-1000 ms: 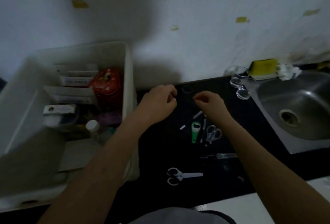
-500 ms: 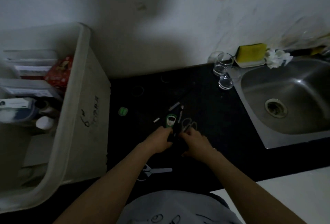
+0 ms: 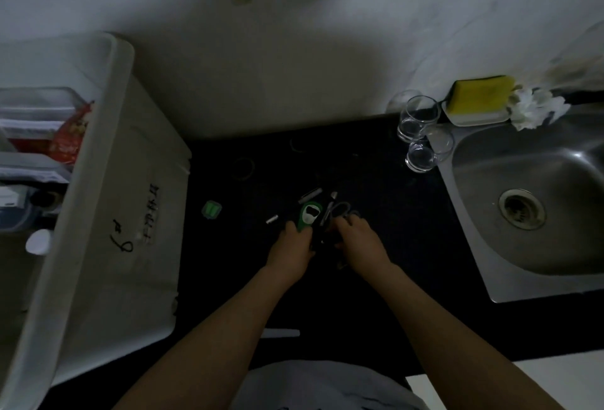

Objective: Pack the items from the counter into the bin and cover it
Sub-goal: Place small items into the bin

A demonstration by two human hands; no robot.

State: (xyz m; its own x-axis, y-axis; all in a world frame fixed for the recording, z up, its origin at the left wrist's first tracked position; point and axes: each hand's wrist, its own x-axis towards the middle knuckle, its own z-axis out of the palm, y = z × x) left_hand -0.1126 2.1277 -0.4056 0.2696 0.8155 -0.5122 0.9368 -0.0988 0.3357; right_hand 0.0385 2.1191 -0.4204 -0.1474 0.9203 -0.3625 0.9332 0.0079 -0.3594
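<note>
Spillage looked the likeliest fault: both hands gathered a dark cluster of small things at once, and loose pieces could drop on the lift toward the bin (image 3: 98, 181), which stood well off beyond the left hand (image 3: 291, 246). That hand's fingers curled round the green opener (image 3: 309, 215). The right hand (image 3: 358, 239) curled over scissors (image 3: 340, 210); its grip was too dim to tell.

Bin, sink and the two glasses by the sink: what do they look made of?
Bin: likely matte white plastic, going by its rounded moulded rim and scuffed wall with marker writing. Sink: brushed stainless steel by the look, grey with a soft sheen and highlights. Glasses: clear glass, or possibly clear plastic; the counter shows through them.
</note>
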